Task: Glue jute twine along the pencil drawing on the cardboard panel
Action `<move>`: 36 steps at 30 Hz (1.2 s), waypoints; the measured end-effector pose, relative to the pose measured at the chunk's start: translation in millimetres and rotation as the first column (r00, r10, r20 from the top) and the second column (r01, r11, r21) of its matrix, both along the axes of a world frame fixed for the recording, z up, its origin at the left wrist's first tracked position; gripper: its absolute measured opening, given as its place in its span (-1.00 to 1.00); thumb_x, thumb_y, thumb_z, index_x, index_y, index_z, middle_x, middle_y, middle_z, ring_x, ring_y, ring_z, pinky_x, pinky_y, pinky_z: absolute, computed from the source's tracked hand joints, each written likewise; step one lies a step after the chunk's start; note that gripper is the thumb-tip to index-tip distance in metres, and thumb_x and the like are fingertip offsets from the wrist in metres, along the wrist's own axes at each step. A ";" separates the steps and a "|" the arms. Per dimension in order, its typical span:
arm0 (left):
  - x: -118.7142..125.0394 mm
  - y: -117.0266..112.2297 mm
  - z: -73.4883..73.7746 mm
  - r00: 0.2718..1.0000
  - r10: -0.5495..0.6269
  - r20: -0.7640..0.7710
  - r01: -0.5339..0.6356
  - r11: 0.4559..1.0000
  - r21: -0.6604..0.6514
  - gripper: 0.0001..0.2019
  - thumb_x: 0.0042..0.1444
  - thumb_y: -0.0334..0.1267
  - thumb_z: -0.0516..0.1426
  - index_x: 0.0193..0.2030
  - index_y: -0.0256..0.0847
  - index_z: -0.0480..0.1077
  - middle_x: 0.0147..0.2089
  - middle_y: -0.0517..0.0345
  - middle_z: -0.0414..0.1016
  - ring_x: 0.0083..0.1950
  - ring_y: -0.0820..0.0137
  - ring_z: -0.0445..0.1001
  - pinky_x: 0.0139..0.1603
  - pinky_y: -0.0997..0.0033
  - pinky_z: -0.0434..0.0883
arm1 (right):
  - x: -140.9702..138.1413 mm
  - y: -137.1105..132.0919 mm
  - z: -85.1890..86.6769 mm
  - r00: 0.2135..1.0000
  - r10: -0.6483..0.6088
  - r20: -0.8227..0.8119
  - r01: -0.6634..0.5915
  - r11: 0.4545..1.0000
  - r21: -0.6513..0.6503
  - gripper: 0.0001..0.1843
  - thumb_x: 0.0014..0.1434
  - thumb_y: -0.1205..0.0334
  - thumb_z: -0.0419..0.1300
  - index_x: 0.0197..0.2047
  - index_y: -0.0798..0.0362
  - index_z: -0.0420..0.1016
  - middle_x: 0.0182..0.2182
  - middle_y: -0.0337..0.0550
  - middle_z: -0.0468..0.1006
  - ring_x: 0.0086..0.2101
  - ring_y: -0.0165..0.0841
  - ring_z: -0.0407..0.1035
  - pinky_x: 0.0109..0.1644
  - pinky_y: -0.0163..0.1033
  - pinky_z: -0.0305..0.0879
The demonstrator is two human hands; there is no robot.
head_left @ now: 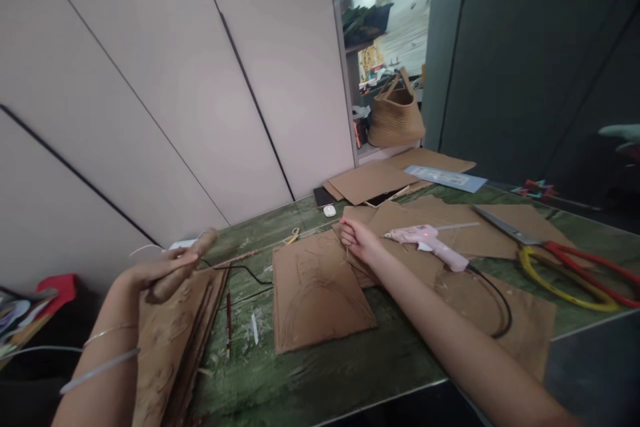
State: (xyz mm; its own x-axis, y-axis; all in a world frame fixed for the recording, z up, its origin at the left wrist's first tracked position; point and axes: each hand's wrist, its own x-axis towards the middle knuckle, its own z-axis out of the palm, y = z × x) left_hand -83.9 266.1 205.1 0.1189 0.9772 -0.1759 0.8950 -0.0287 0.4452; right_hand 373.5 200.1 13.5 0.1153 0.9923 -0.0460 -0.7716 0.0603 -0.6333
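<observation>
My left hand [167, 268] is wrapped round a brown rolled piece of cardboard [206, 241], held above a stack of cardboard [165, 340] with a lumpy top surface. My right hand [354, 240] is closed, fingertips pinched, at the upper right edge of a cardboard sheet [320, 313] with curved lines drawn on it. What those fingers hold, if anything, is too small to make out. To the right of that hand, a pale pink glue gun [425, 240] lies on cardboard, its red light lit and its black cord trailing toward me.
Large scissors [555, 260] with red and yellow handles lie open at the right. A pencil [229, 323] and white scraps [255, 328] lie on the green table [240, 387]. Farther back are a white earbud case [329, 211], more cardboard [370, 180] and a woven basket [397, 120].
</observation>
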 end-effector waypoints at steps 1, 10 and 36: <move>-3.0 3.9 2.7 0.992 0.034 0.123 -0.035 0.999 0.005 -0.29 -0.19 0.36 0.26 -0.10 -0.25 0.49 -0.18 0.01 0.64 -0.14 0.13 0.61 -0.13 0.21 0.55 | -1.1 -0.3 0.3 1.000 -0.013 0.003 0.013 1.000 0.003 -0.70 0.09 0.15 0.34 -0.42 0.02 0.28 -0.78 -0.61 -0.05 -0.75 -0.60 -0.24 -0.67 -0.41 -0.25; 10.0 34.8 9.9 0.498 0.048 0.866 -0.508 0.825 0.246 -0.42 0.29 0.19 -0.39 -0.18 -0.11 0.28 -0.43 0.26 0.38 -0.32 0.38 0.46 -0.03 0.20 0.54 | -3.8 -0.1 -1.3 0.990 -0.138 0.020 0.137 0.990 0.015 -0.68 0.03 0.07 0.36 -0.43 -0.02 0.28 -0.80 -0.59 -0.05 -0.76 -0.58 -0.23 -0.68 -0.39 -0.23; 128.4 30.5 -139.7 0.940 0.002 -0.342 0.123 0.931 0.343 -0.50 0.25 -0.13 0.14 0.29 -0.24 0.27 0.13 -0.29 0.53 0.12 0.02 0.53 0.04 0.14 0.44 | -2.3 -20.4 8.5 0.616 -0.312 0.723 0.368 0.926 0.085 -0.69 0.00 0.11 0.37 -0.25 -0.04 0.35 -0.50 -0.27 0.40 -0.39 -0.28 0.35 -0.29 -0.23 0.20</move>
